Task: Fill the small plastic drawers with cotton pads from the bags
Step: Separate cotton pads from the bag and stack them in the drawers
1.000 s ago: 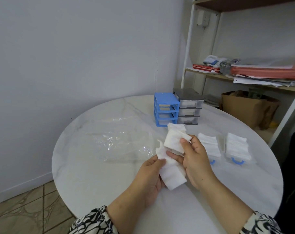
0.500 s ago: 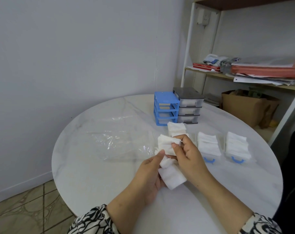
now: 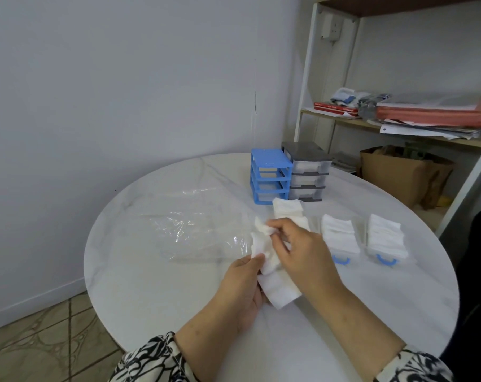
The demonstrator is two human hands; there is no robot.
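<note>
Cotton pads (image 3: 275, 285) are sitting as a loose white stack between the person's two hands, above the near middle of the round table (image 3: 129, 285). The left hand (image 3: 239, 290) is gripping the stack from below with thumb and curled fingers, while the right hand (image 3: 302, 255) is pinching a few pads at the top, peeling them off.

These pads are looking very light, soft and floppy; the stack is bending and fanning where it is not supported, so I would judge that it is best taken across its flat faces, squeezed gently from both sides, not by one corner. Pinched too loosely, single pads are likely to slide out; they are not fragile, only easily crumpled.

Counting what I am seeing: one stack in the hands, and three pulled-out drawers lying toward the table's right edge. The first filled drawer (image 3: 289, 213) is partly hidden behind the right hand, the second drawer (image 3: 340, 235) and third drawer (image 3: 385, 238) are showing blue handles, and all three are heaped with pads. At the far edge two small cabinets are standing side by side, touching: a blue cabinet (image 3: 271, 175) with three empty slots and a grey cabinet (image 3: 308, 172) with three drawers in place. One clear plastic bag (image 3: 184, 232) is lying flat toward the left edge, looking empty.
</note>
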